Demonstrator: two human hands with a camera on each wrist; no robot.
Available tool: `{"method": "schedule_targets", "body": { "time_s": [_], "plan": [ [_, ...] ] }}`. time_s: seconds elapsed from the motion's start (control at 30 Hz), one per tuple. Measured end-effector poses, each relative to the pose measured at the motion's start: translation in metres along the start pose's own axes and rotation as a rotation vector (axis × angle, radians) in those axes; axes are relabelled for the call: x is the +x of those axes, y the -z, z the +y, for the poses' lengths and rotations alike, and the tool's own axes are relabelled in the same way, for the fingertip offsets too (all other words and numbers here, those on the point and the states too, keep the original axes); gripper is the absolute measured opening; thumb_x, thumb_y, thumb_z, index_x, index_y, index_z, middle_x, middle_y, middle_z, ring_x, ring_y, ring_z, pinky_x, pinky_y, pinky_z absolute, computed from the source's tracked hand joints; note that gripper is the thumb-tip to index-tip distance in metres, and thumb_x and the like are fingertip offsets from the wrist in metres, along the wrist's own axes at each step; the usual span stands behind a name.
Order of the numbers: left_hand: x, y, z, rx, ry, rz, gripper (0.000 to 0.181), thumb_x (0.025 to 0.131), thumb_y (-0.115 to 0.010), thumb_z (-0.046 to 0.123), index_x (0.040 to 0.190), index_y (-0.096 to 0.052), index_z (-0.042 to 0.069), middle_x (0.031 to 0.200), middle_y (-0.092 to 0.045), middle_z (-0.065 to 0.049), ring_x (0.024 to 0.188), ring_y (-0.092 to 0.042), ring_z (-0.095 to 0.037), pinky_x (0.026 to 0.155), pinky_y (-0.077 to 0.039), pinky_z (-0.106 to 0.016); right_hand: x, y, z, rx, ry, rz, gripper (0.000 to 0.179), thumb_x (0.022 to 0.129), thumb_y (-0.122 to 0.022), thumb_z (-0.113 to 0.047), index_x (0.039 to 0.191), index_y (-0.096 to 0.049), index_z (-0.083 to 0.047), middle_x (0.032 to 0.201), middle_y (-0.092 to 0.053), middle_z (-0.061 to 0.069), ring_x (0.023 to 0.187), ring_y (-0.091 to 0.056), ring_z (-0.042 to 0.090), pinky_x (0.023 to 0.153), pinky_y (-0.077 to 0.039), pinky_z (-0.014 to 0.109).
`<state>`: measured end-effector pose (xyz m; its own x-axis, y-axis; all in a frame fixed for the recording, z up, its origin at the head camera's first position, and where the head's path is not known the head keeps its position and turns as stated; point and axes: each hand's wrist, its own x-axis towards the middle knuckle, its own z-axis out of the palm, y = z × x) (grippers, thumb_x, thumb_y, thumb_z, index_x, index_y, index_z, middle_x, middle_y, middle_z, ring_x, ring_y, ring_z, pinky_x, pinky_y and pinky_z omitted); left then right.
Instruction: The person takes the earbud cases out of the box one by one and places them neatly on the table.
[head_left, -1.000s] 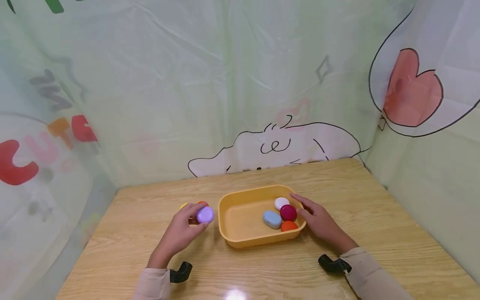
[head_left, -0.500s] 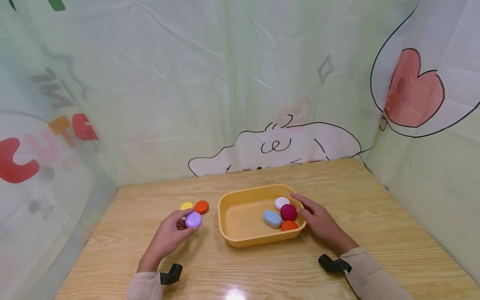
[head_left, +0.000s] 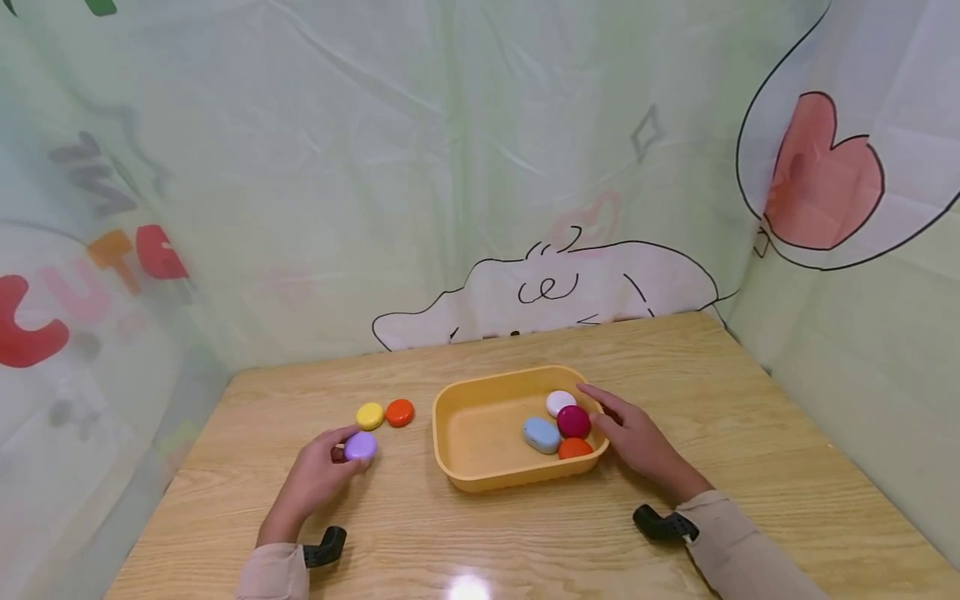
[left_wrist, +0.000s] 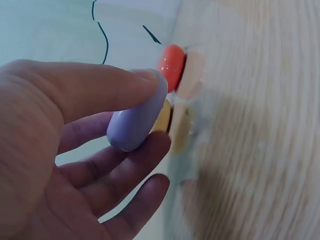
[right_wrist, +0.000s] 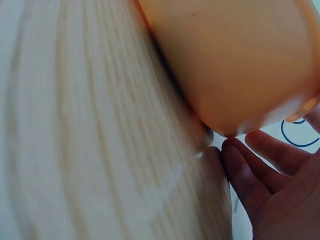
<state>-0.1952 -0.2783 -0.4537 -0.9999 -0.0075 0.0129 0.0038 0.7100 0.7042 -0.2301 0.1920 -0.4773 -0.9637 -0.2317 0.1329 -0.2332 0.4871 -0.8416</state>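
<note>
Between thumb and fingers, my left hand (head_left: 313, 473) pinches a smooth purple rounded disc (head_left: 361, 447) by its edges, just above the table. In the left wrist view the thumb lies on the purple disc's near face. Beyond it are a yellow disc (head_left: 370, 416) and an orange-red disc (head_left: 400, 412), side by side on the wood. My right hand (head_left: 637, 437) rests against the right end of a yellow-orange tray (head_left: 480, 483), fingers fairly straight along its rim and outer wall. Within the tray's right half are white (head_left: 561, 403), crimson (head_left: 573, 422), light blue (head_left: 542, 435) and orange-red pieces (head_left: 575, 449).
A wooden tabletop (head_left: 420, 542) carries everything. Pale printed sheeting (head_left: 337, 208) stands along its back and sides. Black wrist bands (head_left: 663, 523) sit at both cuffs.
My left hand has moved left and towards me with the purple disc, away from the tray. The yellow and orange-red discs have come into fuller view. My right hand stays at the tray.
</note>
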Motion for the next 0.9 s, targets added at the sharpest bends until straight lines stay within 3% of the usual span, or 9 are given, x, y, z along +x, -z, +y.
{"method": "schedule_targets", "body": {
  "time_s": [0.37,0.6,0.9],
  "plan": [
    [0.008,-0.001,-0.01,0.062,0.032,0.01,0.056,0.091,-0.075,0.012,0.141,-0.054,-0.002,0.137,-0.057,-0.021,0.12,-0.058,-0.034,0.1,-0.046,-0.054,0.0,0.001,0.0,-0.004,0.005,0.002,0.049,0.105,-0.052,-0.024,0.153,-0.043,-0.018,0.158,-0.036,0.013,0.146,-0.028,0.04,0.11,-0.03,0.058],
    [0.012,-0.001,-0.011,0.138,-0.021,0.015,0.055,0.09,-0.076,0.015,0.138,-0.057,0.0,0.138,-0.057,-0.021,0.128,-0.052,-0.039,0.104,-0.04,-0.057,0.001,0.0,0.0,-0.005,0.002,0.005,0.05,0.105,-0.052,-0.026,0.153,-0.043,-0.019,0.158,-0.036,0.013,0.146,-0.028,0.04,0.111,-0.029,0.059],
    [0.015,-0.003,-0.012,0.179,-0.032,0.01,0.054,0.09,-0.076,0.017,0.137,-0.058,0.0,0.137,-0.058,-0.021,0.127,-0.052,-0.04,0.105,-0.039,-0.059,0.001,-0.001,0.0,-0.002,0.011,0.004,0.049,0.105,-0.052,-0.025,0.153,-0.044,-0.017,0.158,-0.037,0.014,0.146,-0.029,0.04,0.11,-0.031,0.058]
  ]
}}
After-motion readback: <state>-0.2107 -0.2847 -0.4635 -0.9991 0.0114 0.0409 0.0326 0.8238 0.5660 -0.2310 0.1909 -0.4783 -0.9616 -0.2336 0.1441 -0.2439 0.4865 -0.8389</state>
